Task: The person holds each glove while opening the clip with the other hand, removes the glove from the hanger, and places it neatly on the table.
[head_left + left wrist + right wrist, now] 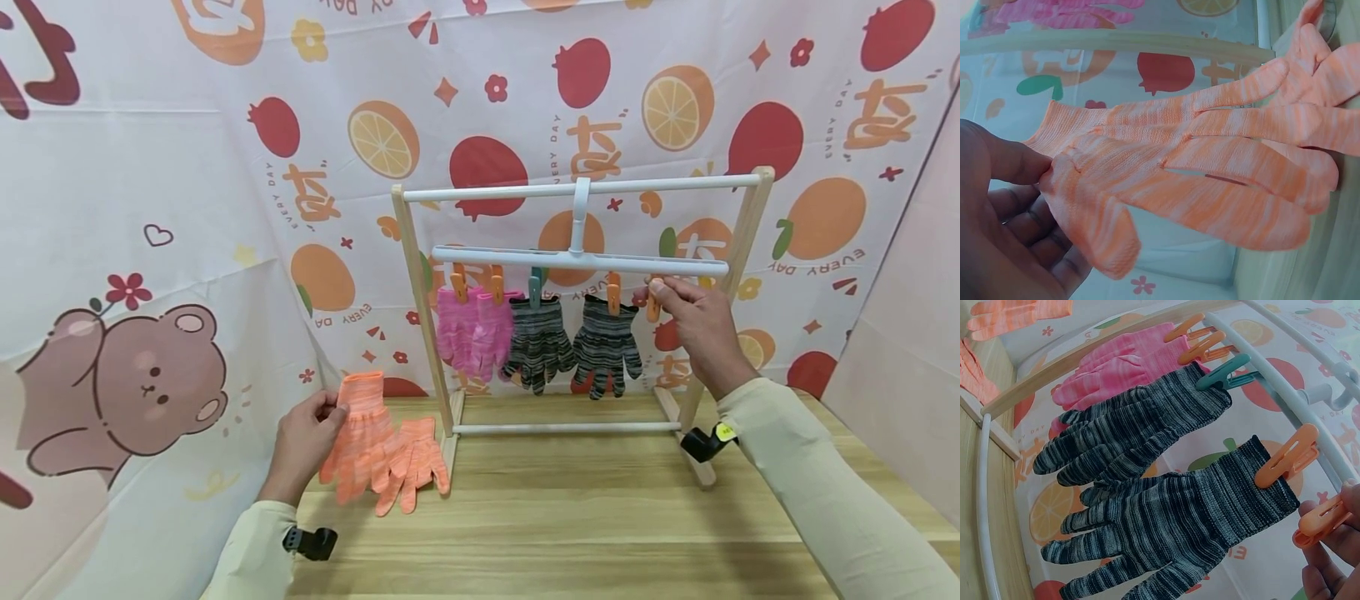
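Note:
My left hand pinches an orange-striped glove near its cuff, lifted at the left of the rack. A second orange glove lies on the table just beside it. At the right end of the white hanger, my right hand grips an orange clothespin that has no glove in it. Along the hanger, two pink gloves hang from orange clothespins. Next to them are two black-and-grey striped gloves, one under a teal clothespin and one under an orange clothespin.
A wooden rack with a white top rod carries the hanger by its hook. The rack stands on a wood-grain table. Behind it hangs a fruit-printed cloth, and a bear-printed cloth covers the left side.

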`<move>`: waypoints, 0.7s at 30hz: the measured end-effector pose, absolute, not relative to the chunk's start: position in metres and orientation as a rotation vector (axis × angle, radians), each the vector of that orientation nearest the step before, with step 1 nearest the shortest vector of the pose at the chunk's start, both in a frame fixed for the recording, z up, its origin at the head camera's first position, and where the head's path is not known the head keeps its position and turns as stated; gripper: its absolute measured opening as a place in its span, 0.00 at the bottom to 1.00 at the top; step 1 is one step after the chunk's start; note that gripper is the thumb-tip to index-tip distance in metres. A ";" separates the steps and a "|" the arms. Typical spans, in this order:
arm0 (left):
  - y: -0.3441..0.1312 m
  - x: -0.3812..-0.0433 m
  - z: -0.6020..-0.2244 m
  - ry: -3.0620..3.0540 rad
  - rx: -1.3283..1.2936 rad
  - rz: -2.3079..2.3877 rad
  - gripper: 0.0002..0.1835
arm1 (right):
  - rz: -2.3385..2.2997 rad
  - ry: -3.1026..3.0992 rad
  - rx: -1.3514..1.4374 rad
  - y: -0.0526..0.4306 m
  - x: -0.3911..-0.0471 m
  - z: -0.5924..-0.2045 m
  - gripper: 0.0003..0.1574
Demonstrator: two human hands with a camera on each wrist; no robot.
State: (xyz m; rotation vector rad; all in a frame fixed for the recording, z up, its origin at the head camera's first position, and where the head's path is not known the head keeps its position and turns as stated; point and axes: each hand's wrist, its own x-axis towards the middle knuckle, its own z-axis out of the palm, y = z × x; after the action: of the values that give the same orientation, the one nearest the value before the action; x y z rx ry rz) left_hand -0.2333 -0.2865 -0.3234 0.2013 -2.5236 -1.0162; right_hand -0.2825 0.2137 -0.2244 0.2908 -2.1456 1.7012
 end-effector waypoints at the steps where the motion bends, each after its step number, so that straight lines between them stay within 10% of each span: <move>1: -0.288 -0.233 -0.324 -2.525 0.202 -1.013 0.10 | 1.700 -2.148 0.288 0.214 -0.283 -0.224 0.35; 21: -0.298 -0.238 -0.335 -2.600 0.220 -1.012 0.11 | 1.691 -2.152 0.284 0.214 -0.283 -0.226 0.35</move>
State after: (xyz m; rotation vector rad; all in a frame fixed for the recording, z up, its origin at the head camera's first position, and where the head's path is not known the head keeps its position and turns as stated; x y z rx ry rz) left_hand -0.2378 -0.2982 -0.3354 0.2201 -2.5997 -1.0122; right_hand -0.2832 0.2145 -0.2255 0.2844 -2.1522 1.6907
